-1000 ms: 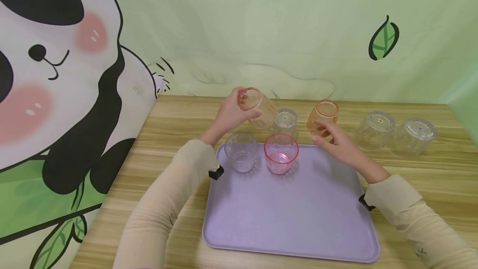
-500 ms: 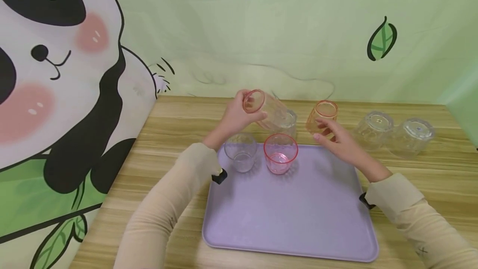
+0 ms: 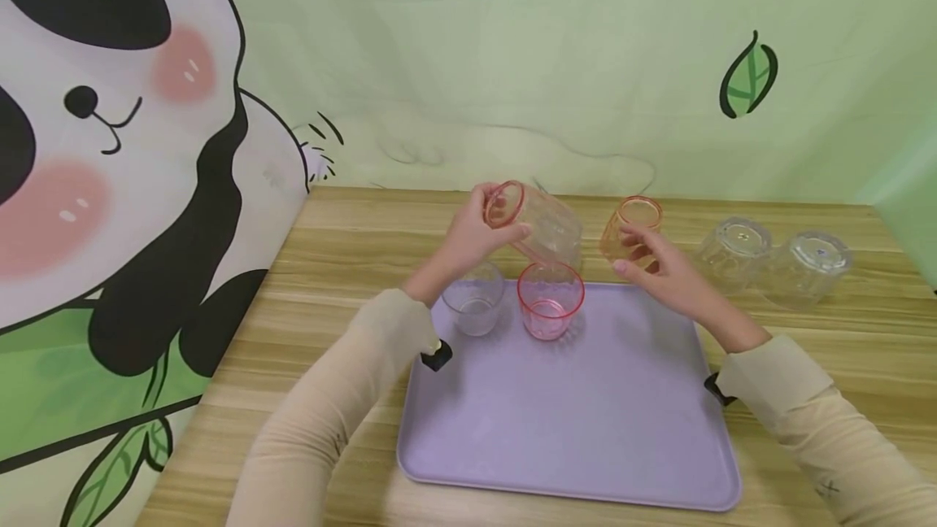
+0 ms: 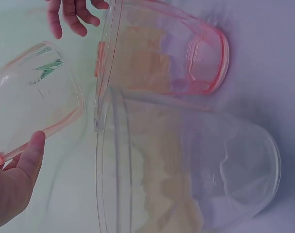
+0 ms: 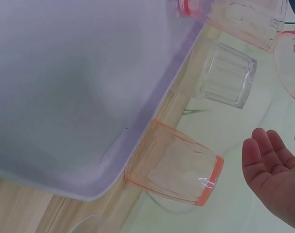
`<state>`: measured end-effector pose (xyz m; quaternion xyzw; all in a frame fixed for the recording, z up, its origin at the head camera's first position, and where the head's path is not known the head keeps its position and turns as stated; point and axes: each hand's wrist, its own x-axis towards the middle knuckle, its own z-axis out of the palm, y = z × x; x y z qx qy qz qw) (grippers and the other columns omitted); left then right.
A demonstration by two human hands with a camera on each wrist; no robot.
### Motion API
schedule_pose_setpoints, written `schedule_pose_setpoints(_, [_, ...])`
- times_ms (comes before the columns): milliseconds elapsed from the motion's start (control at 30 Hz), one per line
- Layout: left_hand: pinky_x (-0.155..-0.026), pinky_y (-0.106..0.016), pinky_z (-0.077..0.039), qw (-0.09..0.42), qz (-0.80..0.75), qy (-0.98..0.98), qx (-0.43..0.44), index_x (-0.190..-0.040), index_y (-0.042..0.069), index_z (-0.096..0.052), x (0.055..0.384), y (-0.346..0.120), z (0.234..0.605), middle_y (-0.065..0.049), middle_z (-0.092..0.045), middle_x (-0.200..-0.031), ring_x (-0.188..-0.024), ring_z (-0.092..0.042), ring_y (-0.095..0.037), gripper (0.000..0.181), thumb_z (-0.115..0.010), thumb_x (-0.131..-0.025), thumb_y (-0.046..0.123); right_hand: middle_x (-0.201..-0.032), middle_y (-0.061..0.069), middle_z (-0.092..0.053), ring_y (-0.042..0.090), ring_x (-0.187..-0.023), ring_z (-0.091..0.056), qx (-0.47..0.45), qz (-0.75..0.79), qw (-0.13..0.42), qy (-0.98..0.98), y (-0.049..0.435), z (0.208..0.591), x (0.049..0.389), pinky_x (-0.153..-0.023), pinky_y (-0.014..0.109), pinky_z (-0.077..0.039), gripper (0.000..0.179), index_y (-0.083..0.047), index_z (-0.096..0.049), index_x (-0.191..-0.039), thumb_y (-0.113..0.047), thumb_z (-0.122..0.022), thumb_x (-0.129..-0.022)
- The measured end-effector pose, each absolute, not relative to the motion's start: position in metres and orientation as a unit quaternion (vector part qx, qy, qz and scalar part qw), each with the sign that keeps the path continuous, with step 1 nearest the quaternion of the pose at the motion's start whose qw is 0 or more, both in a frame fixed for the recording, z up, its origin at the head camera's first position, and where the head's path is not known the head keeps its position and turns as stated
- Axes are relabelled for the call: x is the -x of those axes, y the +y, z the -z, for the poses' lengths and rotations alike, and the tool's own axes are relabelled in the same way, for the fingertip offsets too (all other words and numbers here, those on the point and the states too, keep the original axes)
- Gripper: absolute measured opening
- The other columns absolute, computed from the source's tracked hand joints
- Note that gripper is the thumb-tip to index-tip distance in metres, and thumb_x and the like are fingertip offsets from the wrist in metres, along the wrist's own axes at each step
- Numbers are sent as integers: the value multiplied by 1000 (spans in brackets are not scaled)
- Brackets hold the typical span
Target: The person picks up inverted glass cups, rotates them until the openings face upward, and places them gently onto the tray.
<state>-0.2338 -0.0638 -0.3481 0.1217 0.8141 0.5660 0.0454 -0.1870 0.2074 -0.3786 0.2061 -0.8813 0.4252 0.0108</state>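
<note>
My left hand (image 3: 476,238) grips a pale pink-orange glass (image 3: 545,222) in the air, its mouth and base lying sideways. In the left wrist view the thumb presses the side of this glass (image 4: 38,92). Behind it, an upside-down clear glass (image 5: 230,75) stands at the tray's far edge, mostly covered in the head view. My right hand (image 3: 666,275) hovers with loosely bent fingers before an upside-down orange glass (image 3: 613,238); the right wrist view shows a gap between the hand (image 5: 278,174) and that glass (image 5: 176,165).
A purple tray (image 3: 571,429) lies on the wooden table (image 3: 351,259). On its far left part stand an upright clear glass (image 3: 472,303) and an upright pink glass (image 3: 551,307). Two upside-down clear glasses (image 3: 735,254) sit at the right. A panda-print backdrop (image 3: 512,63) rises behind.
My left hand has moved to the right with its glass, which has tilted further sideways and now covers the clear glass behind. The right hand has barely moved.
</note>
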Motion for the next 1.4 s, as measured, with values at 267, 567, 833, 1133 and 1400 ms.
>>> schedule_pose_setpoints(267, [-87,-28,-45,67,-597,790,-121,-127,6,-32,225,-58,349,-10,-51,-116,-103,-52,-18,65,-68,-74,18,-120,20,-45,31,-103,-47,-201,-436,-23,-877,204,376,186,-75,30,-41,60,-4,-28,-135,-12,-58,-84])
schedule_pose_setpoints(567, [-80,-28,-49,85,-652,743,-127,-127,5,-30,217,-52,351,-14,-47,-114,-96,-53,-19,60,-63,-77,9,-127,19,-40,31,-107,-44,-212,-455,-33,-865,202,377,186,-80,37,-42,71,-7,-20,-139,-12,-61,-81])
schedule_pose_setpoints(833, [-81,-42,-49,120,-691,702,-125,-128,8,-28,211,-47,353,-12,-46,-109,-89,-53,-16,55,-58,-82,10,-130,19,-37,30,-106,-44,-226,-473,-20,-851,199,377,185,-78,32,-43,78,-11,-16,-140,-7,-64,-78])
schedule_pose_setpoints(1133, [-88,-39,-45,133,-714,680,-104,-127,7,-27,204,-41,356,-12,-49,-114,-91,-52,-12,51,-53,-84,14,-131,20,-33,8,-104,-46,-234,-501,-17,-833,195,378,184,-77,16,-41,86,-11,-13,-140,-2,-67,-73])
schedule_pose_setpoints(1400, [-70,-25,-48,134,-746,646,-88,-124,6,-28,202,-35,361,-3,-49,-99,-77,-53,-7,48,-52,-83,14,-135,23,-27,22,-109,-43,-224,-507,-29,-832,191,378,185,-79,16,-41,91,-12,-9,-141,-6,-69,-73])
